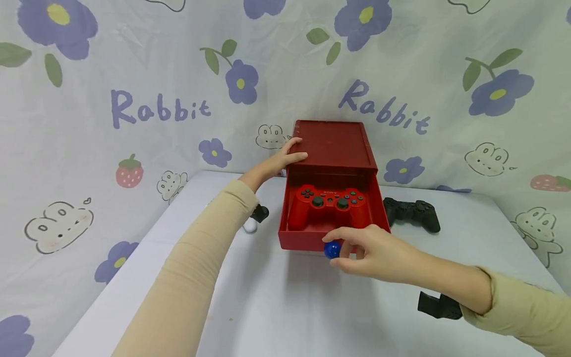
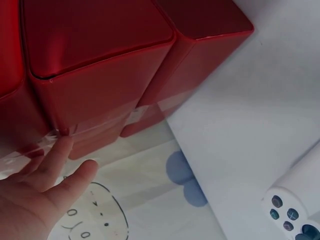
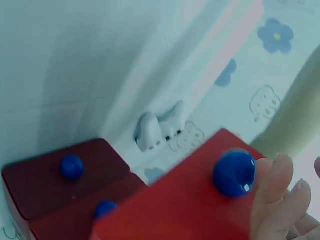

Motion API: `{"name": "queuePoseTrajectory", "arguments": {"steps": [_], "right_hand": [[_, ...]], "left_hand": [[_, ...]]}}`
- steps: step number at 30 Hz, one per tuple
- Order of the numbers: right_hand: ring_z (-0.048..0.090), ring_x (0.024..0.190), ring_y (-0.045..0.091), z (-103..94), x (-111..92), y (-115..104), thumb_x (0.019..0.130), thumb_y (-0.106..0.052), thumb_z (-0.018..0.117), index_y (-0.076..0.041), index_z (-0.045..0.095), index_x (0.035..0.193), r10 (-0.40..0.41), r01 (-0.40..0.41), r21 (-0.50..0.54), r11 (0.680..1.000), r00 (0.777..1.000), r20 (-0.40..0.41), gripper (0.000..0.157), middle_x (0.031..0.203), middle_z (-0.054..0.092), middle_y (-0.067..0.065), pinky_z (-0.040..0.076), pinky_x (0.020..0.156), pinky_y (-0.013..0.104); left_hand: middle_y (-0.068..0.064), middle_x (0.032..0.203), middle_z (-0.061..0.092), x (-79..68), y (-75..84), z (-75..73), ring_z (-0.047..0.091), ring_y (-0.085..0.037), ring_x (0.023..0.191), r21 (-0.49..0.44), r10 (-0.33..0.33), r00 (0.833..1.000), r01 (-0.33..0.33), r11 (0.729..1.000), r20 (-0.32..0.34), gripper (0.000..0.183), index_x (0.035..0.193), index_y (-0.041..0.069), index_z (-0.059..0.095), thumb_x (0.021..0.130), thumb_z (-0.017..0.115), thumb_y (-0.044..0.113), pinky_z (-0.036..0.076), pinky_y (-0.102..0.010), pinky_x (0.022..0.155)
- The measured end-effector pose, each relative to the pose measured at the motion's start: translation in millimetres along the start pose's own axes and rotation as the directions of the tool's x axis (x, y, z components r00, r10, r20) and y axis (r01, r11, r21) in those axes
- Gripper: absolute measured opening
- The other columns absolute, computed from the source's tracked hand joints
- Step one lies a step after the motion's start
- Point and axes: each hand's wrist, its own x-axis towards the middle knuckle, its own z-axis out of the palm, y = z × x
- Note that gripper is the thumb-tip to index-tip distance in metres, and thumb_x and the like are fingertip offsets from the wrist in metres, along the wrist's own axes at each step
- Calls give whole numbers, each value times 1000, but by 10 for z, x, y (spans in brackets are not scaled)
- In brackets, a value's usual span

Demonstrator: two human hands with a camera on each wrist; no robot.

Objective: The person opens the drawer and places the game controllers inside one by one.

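The right hand (image 1: 370, 250) pinched the knob (image 1: 332, 250); the left hand (image 1: 282, 157), fingers (image 2: 72, 185) spread, touched the cabinet (image 1: 334, 144) at left; sliding the drawer (image 1: 303, 241) seemed underway, needing straight, braced force

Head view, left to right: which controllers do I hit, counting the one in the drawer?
White controller, mostly hidden behind the left sleeve → red controller in the open red drawer → black controller on the table.
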Motion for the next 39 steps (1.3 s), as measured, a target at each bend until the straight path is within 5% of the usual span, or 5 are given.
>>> {"name": "queuePoseTrajectory", "arguments": {"steps": [8,20,39], "right_hand": [[45,50,3,214,-5,133,83,-34,66,-19,57,117,38,-38,-34,999,999,-15,39,74,58,-11,43,48,21],[46,54,-2,400,44,300,83,-22,67,-17,58,114,-69,51,-111,992,984,-165,32,79,64,-8,44,51,18],[59,68,1,397,96,340,83,-13,67,-12,60,109,-126,118,-49,992,970,-209,26,82,68,-3,50,62,18]], "left_hand": [[-12,145,18,-1,2,-3,28,-24,126,0,-8,1000,8,1000,-3,63,144,18,13,90,43,32,24,-43,106],[-11,144,18,-7,-2,-3,29,-24,126,-2,-12,1000,12,1000,-5,63,144,18,13,90,43,33,26,-42,105],[-11,148,12,-19,3,-12,22,-25,131,6,-17,1000,17,1000,3,63,145,19,11,91,42,32,21,-44,108]]}}
